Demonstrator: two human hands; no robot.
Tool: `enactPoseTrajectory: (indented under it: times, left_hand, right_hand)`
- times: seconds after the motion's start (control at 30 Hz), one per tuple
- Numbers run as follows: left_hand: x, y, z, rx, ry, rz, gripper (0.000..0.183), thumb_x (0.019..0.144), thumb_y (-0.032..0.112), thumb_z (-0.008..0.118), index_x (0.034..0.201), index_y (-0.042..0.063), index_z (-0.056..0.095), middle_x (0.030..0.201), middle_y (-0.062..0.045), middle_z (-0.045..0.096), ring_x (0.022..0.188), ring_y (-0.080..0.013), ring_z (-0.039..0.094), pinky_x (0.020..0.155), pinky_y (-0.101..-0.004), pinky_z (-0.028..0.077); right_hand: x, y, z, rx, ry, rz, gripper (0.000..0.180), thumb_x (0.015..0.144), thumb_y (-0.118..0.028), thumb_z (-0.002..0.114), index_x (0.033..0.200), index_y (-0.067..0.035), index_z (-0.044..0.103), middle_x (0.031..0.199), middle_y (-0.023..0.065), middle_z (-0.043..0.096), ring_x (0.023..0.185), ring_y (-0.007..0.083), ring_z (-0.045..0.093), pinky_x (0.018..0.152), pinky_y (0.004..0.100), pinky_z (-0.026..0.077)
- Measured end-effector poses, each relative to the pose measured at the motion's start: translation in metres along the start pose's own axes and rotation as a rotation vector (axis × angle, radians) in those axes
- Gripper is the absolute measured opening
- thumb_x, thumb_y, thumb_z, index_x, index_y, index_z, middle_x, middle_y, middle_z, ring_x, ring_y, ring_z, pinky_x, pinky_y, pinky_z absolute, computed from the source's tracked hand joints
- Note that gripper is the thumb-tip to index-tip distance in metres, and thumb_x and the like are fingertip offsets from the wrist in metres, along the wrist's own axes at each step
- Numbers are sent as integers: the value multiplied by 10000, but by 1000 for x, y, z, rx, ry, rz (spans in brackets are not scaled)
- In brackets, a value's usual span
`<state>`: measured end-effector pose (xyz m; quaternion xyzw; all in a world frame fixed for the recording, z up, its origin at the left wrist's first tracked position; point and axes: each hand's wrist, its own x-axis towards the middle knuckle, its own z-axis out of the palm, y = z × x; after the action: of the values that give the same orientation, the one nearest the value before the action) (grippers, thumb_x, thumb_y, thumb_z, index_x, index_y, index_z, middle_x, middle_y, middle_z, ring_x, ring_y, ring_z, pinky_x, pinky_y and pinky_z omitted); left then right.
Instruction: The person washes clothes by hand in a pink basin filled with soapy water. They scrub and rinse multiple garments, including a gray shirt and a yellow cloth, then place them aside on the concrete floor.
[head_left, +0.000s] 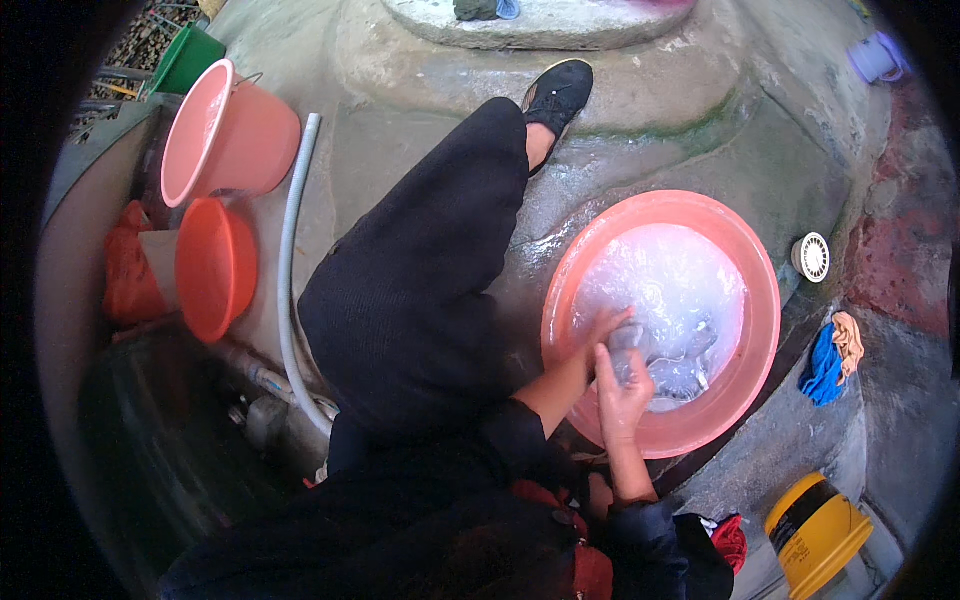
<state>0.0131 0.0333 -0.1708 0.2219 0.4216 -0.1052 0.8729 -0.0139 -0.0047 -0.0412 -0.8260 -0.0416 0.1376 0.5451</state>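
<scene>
A large pink plastic basin (667, 442) holds cloudy, soapy water, with wet grey cloth (679, 375) partly under the surface. Over the basin's near left part, my left hand (609, 328) reaches to the cloth; some of it is blurred. Just beside it, my right hand (624, 390) is closed around a bunched part of the same grey cloth. The two hands are close together. How the left fingers hold the cloth is hard to tell.
On the left are a pink bucket (255, 139), a red-orange basin (236, 270) and a grey hose (289, 255). To the right lie a white drain strainer (811, 257), blue cloth (821, 371) and a yellow bucket (817, 532). A concrete slab (555, 30) stands ahead.
</scene>
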Motion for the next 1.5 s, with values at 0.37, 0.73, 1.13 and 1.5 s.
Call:
enactPoseTrajectory:
  times: [0.37,0.73,1.13,1.5]
  left_hand:
    - [37,-58,16,490,320,143,417,875,364,488,831,-20,647,849,-197,650,766,-304,616,706,-396,467]
    - [-25,-5,72,254,-69,-35,351,899,374,540,1028,60,627,918,-66,615,876,-138,539,790,-311,426]
    - [23,8,-3,-14,183,132,664,885,542,478,1330,56,406,1336,-120,427,1277,-214,339,1036,-367,297]
    - [15,-12,28,249,-214,97,422,834,393,603,950,-11,639,872,-116,632,799,-190,586,732,-320,467]
  right_hand:
    - [63,91,-25,-32,390,291,275,871,-236,613,872,36,657,728,112,647,651,140,566,607,303,464]
    - [117,241,-114,-421,176,320,310,858,-285,625,830,24,618,787,105,649,734,200,594,719,335,470]
    - [89,107,-27,-225,-101,124,317,893,-257,587,998,42,587,884,103,613,815,169,522,757,278,431]
    - [40,5,-8,-135,303,-16,367,874,-297,588,927,61,647,829,186,664,741,235,608,705,368,469]
